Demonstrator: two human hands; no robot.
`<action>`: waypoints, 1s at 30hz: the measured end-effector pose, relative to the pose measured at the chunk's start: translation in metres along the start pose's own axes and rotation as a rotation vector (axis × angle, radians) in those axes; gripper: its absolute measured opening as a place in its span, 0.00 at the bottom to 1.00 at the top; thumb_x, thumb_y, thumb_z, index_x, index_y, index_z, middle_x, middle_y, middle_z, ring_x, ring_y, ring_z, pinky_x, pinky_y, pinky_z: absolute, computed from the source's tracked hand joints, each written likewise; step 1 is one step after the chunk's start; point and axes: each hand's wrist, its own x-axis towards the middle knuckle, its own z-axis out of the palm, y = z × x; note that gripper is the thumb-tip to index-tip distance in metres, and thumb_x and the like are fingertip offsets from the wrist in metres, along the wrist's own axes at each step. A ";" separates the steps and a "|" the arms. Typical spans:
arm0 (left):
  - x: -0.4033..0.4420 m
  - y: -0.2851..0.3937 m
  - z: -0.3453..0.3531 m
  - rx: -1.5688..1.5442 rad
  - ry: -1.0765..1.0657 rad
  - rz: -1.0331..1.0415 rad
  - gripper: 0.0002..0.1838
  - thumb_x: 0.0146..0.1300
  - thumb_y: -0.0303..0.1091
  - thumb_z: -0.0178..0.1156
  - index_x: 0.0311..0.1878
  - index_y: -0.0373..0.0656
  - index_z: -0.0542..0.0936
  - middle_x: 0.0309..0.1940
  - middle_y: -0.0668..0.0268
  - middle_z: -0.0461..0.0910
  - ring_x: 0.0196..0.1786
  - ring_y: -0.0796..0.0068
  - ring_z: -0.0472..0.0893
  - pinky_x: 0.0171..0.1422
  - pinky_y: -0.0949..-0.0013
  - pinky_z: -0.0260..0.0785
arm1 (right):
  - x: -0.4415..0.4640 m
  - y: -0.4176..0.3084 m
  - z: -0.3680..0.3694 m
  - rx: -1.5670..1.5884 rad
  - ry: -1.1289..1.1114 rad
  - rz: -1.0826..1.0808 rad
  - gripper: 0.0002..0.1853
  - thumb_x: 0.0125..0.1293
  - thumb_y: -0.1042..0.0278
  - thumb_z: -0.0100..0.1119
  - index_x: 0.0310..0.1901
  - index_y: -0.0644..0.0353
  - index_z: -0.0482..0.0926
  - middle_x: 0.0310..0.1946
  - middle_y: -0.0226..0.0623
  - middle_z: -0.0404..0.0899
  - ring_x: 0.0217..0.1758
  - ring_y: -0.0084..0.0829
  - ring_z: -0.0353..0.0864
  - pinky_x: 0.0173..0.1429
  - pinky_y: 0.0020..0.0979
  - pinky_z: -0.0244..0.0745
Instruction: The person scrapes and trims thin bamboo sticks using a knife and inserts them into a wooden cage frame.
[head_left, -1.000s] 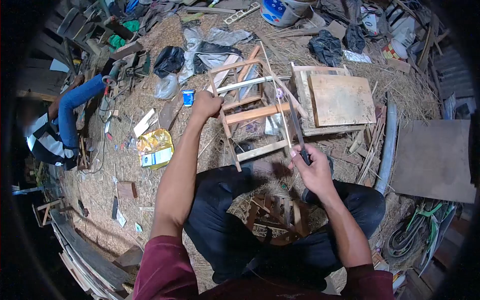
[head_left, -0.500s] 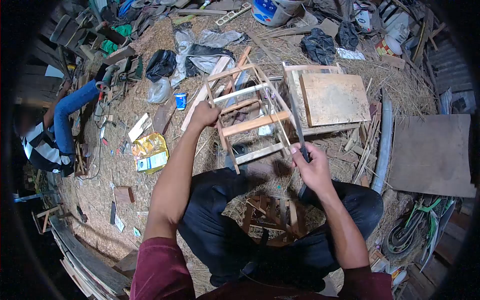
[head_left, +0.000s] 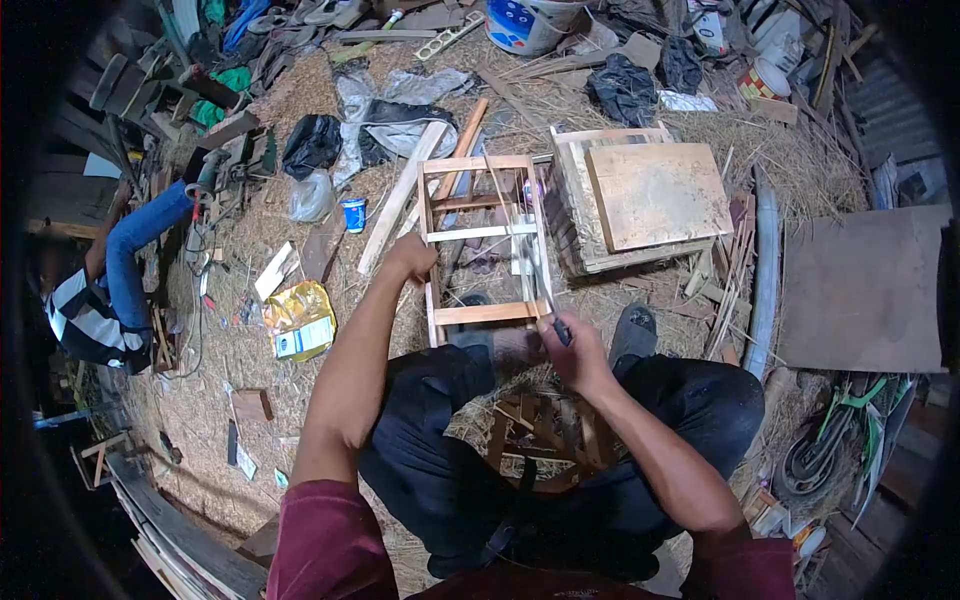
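Note:
A small ladder-like wooden frame stands in front of me, its light slats joined by crossbars. Around its left rail the fingers of my left hand are closed. My right hand is wrapped round the black handle of a long-bladed knife, at the frame's lower right corner. The blade points up and away, seen nearly edge-on along the right rail, so its outline is hard to make out. A thin pale strip runs close beside it; whether my fingers pinch that too I cannot tell.
A wooden block lies on a stack of boards to the right. Beyond are black plastic bags and a bucket. A blue cup and yellow packet lie left. Another person sits at far left.
The wooden frame has turned from a tilt to nearly upright in view. My right hand has moved left and slightly down with the knife. My left hand has stayed on the rail, slightly lower.

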 end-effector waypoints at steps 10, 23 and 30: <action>0.002 0.015 -0.002 -0.193 -0.075 0.046 0.09 0.52 0.27 0.56 0.26 0.28 0.77 0.19 0.56 0.77 0.18 0.65 0.79 0.22 0.62 0.75 | 0.004 0.017 -0.002 -0.065 0.032 -0.023 0.07 0.69 0.69 0.57 0.37 0.63 0.78 0.25 0.48 0.77 0.25 0.40 0.76 0.35 0.37 0.71; 0.009 0.025 -0.011 -0.311 -0.109 -0.039 0.08 0.53 0.25 0.54 0.32 0.27 0.77 0.20 0.61 0.74 0.17 0.71 0.74 0.26 0.56 0.83 | 0.031 0.010 -0.013 -0.066 0.068 0.050 0.14 0.71 0.61 0.57 0.33 0.64 0.78 0.19 0.36 0.75 0.22 0.26 0.72 0.31 0.32 0.69; -0.007 0.031 -0.004 -0.309 -0.130 -0.066 0.10 0.51 0.23 0.53 0.34 0.24 0.76 0.21 0.59 0.74 0.18 0.69 0.74 0.27 0.52 0.83 | 0.037 0.039 -0.004 -0.109 0.094 0.073 0.13 0.70 0.64 0.55 0.31 0.65 0.77 0.20 0.41 0.78 0.23 0.32 0.78 0.32 0.35 0.72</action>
